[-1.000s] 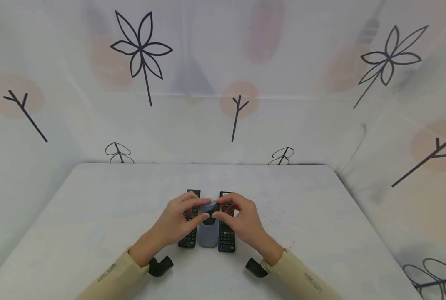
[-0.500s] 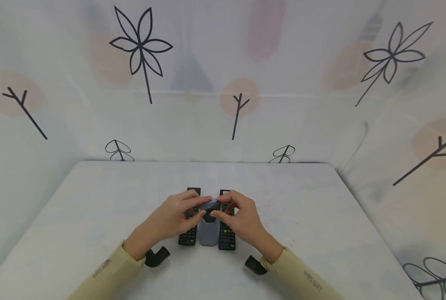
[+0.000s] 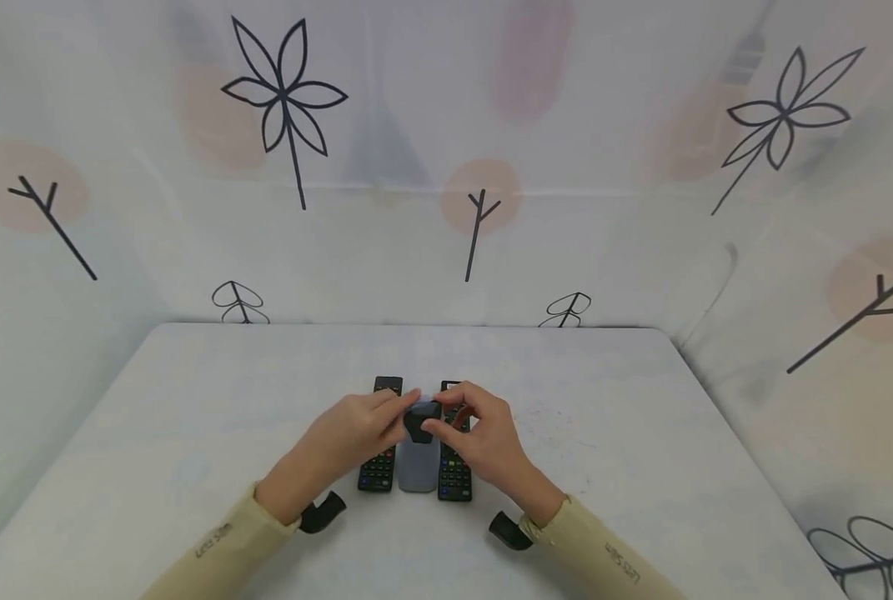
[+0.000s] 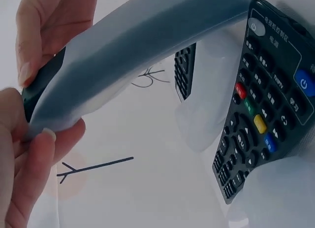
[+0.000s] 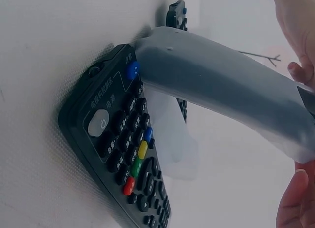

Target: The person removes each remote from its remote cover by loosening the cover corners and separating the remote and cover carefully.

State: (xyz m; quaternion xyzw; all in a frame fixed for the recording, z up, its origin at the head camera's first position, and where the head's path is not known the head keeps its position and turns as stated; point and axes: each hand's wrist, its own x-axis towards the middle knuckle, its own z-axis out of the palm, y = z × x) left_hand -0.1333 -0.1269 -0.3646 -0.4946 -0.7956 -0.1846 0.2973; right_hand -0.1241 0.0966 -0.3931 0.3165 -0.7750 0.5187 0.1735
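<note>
A grey-blue translucent sleeve (image 3: 418,471), like a silicone remote cover, stands between two black remote controls in the head view. One end is low between the remotes, and the other is raised in both hands. A black piece (image 3: 420,427) shows at that raised end. My left hand (image 3: 356,425) pinches the sleeve's left edge, its thumb hidden in the head view. From the right, my right hand (image 3: 487,429) grips the same end, thumb and forefinger at the black piece. Both wrist views show the sleeve (image 4: 147,46) slanting from the table up to the fingers.
The left remote (image 3: 375,473) and right remote (image 3: 455,479) lie lengthwise on the white table (image 3: 604,433), one on each side of the sleeve. Black curved pieces (image 3: 321,512) stick out at the cuffs. A patterned cloth (image 3: 386,250) hangs behind the table's far edge.
My left hand has turned, drawing its thumb out of sight and bunching its fingers at the sleeve's edge. The black piece is less covered by fingers. My right hand has barely moved.
</note>
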